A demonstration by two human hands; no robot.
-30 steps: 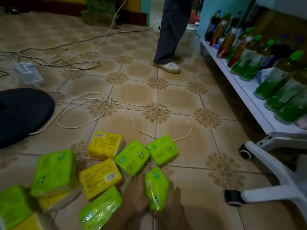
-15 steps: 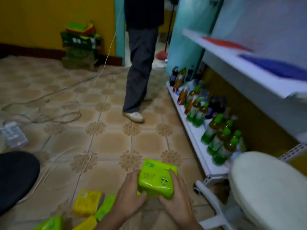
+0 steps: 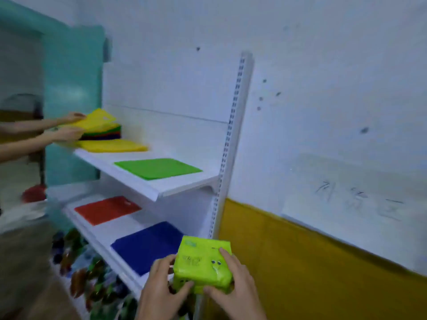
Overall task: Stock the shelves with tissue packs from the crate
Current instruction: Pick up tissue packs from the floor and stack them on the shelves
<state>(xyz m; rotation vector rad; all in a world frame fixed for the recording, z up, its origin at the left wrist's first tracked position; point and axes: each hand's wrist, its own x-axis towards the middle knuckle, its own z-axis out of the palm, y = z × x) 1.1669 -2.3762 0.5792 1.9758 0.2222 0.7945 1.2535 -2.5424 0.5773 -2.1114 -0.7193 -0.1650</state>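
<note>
A lime-green tissue pack [image 3: 201, 264] with a cartoon face is held in front of me at the bottom of the view. My left hand [image 3: 159, 289] grips its left side and my right hand [image 3: 233, 287] grips its right side. The pack hovers by the right end of the white shelf unit [image 3: 161, 189]. The upper shelf carries a green mat [image 3: 158, 167] and a yellow mat [image 3: 113, 146]. The lower shelf [image 3: 104, 239] carries a red mat [image 3: 107, 209] and a blue mat [image 3: 147, 245], which lies just left of the pack.
Another person's hands [image 3: 67, 127] hold a stack of coloured mats [image 3: 101, 125] at the upper shelf's far end. Bottles [image 3: 92, 280] crowd the bottom shelf. A perforated white upright [image 3: 228, 139] ends the unit; a white and yellow wall [image 3: 323, 262] stands to the right.
I lifted the green pack off the floor with both hands and raised it toward the shelves. My view swung up and right from the floor packs to the shelf unit.
</note>
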